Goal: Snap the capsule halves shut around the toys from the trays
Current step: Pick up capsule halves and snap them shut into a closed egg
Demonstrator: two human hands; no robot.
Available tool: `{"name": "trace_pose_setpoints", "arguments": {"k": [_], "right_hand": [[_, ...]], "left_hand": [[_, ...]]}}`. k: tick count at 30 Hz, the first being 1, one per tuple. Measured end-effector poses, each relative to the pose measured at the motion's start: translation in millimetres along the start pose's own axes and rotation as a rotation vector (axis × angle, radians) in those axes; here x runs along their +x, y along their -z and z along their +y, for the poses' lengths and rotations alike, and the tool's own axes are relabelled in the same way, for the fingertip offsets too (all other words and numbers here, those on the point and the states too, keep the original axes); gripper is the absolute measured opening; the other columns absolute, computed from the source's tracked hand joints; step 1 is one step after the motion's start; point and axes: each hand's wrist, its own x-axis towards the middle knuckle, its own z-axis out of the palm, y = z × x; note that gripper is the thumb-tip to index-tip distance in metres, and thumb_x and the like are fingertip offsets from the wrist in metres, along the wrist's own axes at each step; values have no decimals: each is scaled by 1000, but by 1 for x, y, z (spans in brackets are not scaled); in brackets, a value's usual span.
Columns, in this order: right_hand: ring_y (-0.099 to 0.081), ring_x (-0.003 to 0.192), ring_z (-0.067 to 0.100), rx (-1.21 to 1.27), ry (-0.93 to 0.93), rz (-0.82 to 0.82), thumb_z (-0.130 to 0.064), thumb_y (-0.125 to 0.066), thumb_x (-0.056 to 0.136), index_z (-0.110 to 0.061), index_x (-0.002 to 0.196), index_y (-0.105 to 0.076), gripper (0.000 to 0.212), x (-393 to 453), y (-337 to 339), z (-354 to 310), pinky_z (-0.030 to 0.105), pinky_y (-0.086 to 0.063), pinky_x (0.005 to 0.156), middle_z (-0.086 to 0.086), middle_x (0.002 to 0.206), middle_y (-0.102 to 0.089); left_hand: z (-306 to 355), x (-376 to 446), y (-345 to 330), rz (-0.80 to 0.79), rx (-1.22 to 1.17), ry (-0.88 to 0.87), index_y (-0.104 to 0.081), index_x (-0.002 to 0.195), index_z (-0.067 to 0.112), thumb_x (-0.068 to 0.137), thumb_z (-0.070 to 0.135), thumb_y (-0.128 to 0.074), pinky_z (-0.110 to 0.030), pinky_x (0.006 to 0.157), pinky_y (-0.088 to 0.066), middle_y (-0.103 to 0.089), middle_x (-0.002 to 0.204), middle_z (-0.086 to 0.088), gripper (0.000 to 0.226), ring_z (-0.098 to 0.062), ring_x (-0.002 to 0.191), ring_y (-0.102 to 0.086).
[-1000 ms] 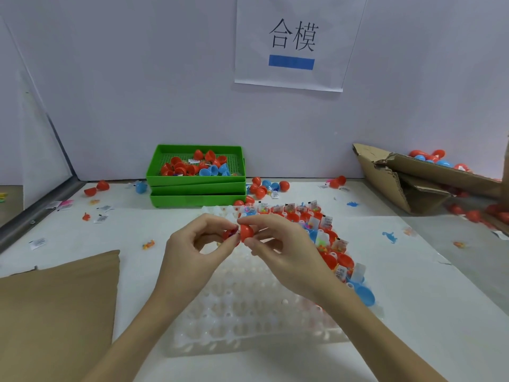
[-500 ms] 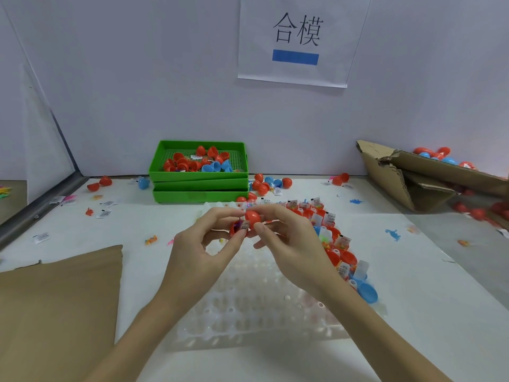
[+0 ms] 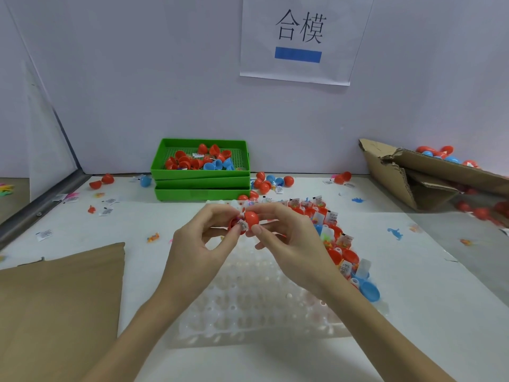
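My left hand pinches a red capsule half with a small white paper slip sticking out of it. My right hand pinches the other red capsule half right beside it; the two halves touch but a gap shows. Both are held above a clear plastic tray of cups. Along the tray's right side stand several red and blue capsule halves with toys and slips.
Stacked green trays with red and blue halves stand at the back. A torn cardboard box with capsules lies at right, brown cardboard at left. Loose capsules, slips and tiny toys are scattered on the white table.
The red half in my right hand has tipped toward the half in my left hand, with the paper slip now showing between them. Both hands stay above the tray.
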Motion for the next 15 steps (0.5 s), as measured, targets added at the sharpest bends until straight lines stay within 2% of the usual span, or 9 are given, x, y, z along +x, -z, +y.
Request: {"name": "trace_pose_setpoints", "arguments": {"k": [2, 7, 9, 13, 15], "right_hand": [[-73, 95, 11, -14, 12, 6, -12, -65, 100, -18, 126, -68, 27, -1, -1, 1, 25, -62, 74, -7, 112, -72], [-74, 94, 12, -13, 43, 21, -10, -66, 100, -19, 125, -69, 27, -3, -4, 1, 27, -63, 74, -8, 110, -73], [-72, 96, 10, -76, 74, 27, -11, -68, 98, -22, 124, -69, 28, -3, -5, 1, 27, -62, 77, -12, 112, -72], [-67, 97, 2, -224, 147, 75, -11, -70, 97, -25, 125, -68, 31, -6, -9, 1, 15, -57, 78, -17, 112, -67], [-68, 96, 2, -222, 157, 92, -14, -69, 97, -24, 126, -69, 31, -5, -7, 0, 14, -56, 77, -17, 111, -68]], "left_hand": [[-1, 0, 1, -20, 24, -9, -74, 105, 24, 95, 11, -74, -32, 82, -62, -77, 99, 10, 17, -16, 99, -75], [1, 1, 3, -15, -39, 32, -75, 95, 28, 95, 8, -74, -21, 79, -60, -78, 92, 8, 20, -14, 92, -76], [1, 1, 3, -13, -74, 58, -76, 94, 32, 94, 9, -75, -22, 81, -59, -78, 92, 7, 23, -15, 93, -76], [0, -2, -1, 3, -48, 43, -74, 104, 24, 91, 10, -78, -32, 86, -62, -78, 99, 6, 20, -19, 100, -74], [1, -2, -1, 23, -77, 51, -70, 109, 22, 90, 14, -79, -31, 87, -62, -78, 102, 7, 22, -15, 100, -75]]}}
